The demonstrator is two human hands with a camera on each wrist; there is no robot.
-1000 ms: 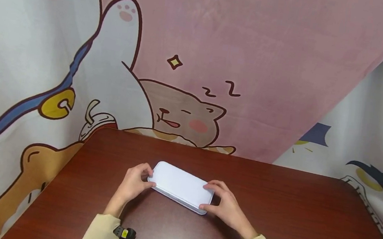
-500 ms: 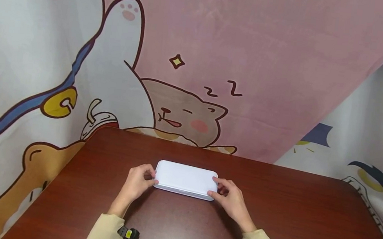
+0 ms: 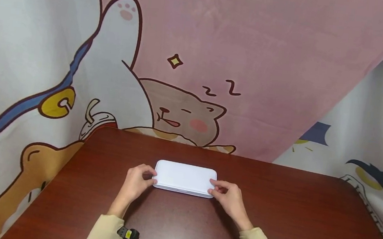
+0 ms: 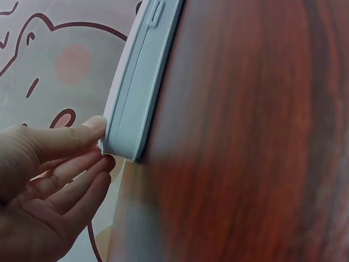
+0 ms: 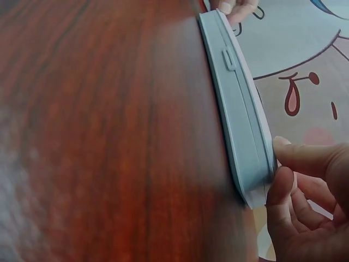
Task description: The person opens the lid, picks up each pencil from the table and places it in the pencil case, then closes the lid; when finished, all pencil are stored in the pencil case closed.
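A flat white rectangular case [image 3: 185, 177] with rounded corners lies lid-up on the dark red-brown table, its long side facing me. Both wrist views show its pale side wall with a seam and a small latch [image 5: 229, 59] midway along it. At the left end, my left hand [image 3: 137, 180] holds the case, thumb on the front corner and fingers bent at the short side. My right hand [image 3: 230, 198] grips the opposite end, its thumb near the front right corner. In the left wrist view the left thumb [image 4: 90, 131] presses the lid edge. The inside of the case is hidden.
The wooden table [image 3: 300, 218] stretches out to both sides and toward me. Behind its far edge hangs a pink and white cloth [image 3: 272, 65] printed with cartoon animals. Black camera straps [image 3: 128, 236] sit on both wrists over cream sleeves [image 3: 105, 232].
The case has turned from a slant to lie square to me, its right end swinging away from me. My right hand moved forward with that end; my left hand shifted only slightly.
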